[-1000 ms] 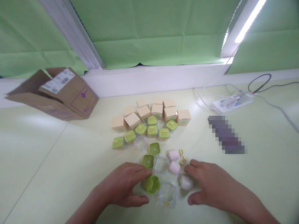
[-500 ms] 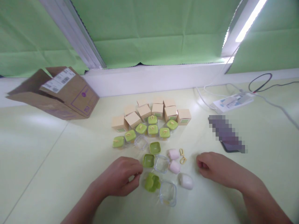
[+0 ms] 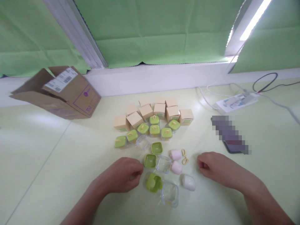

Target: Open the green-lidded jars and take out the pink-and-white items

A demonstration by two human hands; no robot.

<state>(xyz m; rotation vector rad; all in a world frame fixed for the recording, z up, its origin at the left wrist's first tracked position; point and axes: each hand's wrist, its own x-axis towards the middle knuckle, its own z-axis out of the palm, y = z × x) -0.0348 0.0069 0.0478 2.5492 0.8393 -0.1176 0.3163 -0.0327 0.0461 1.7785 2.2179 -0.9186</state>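
We see a pale yellow-green desk [image 3: 58, 156]. Tan cardboard boxes [image 3: 152, 112] with green labels sit toward its far edge, lime-green lids [image 3: 150, 160] and clear jars [image 3: 170, 193] nearer. Pink capsules [image 3: 175, 154], one white capsule [image 3: 188, 182], yellow loops [image 3: 184, 157]. Brown carton [image 3: 61, 92], purple print, white label. Green curtains [image 3: 152, 31].

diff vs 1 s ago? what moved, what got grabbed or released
Right hand pulled back to the right, off the white rounded piece, and curled loosely closed. Left hand drew its fingers off the green square lid and curled into a loose fist; whether it holds anything is unclear. Clear square containers, pink pieces and beige boxes stayed put.
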